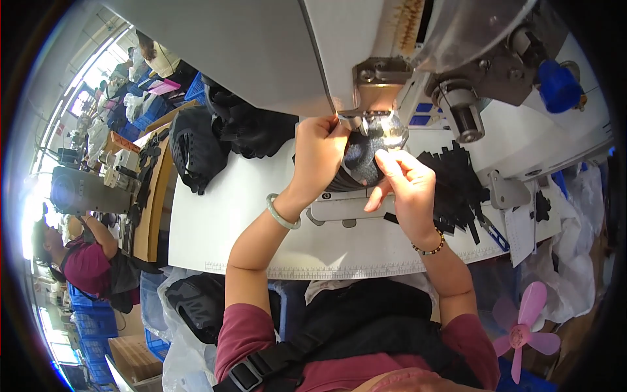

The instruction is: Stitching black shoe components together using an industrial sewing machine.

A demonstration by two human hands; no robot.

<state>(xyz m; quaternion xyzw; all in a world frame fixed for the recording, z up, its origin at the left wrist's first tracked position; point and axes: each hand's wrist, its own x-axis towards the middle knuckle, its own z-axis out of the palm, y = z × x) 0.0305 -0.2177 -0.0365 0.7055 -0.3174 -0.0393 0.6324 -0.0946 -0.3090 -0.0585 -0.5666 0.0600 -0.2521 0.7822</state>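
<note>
A dark grey fabric piece [363,162] lies under the head of a sewing machine [382,88], its far part lit by a bright lamp. My left hand [320,150] is closed on the left edge of this piece, close beside the presser foot. On the near right side, my right hand [408,186] pinches the fabric between thumb and forefinger, its other fingers curled loosely. The needle area is partly hidden by the machine's parts and glare. Black shoe uppers [196,150] are heaped left of my left hand.
Black strips [454,189] lie right of my right hand, near blue-handled snips [494,234]. A ruler strip [353,272] runs along the white table's front edge. A pink fan [520,334] stands at lower right. Another person [91,268] sits at a machine on the left.
</note>
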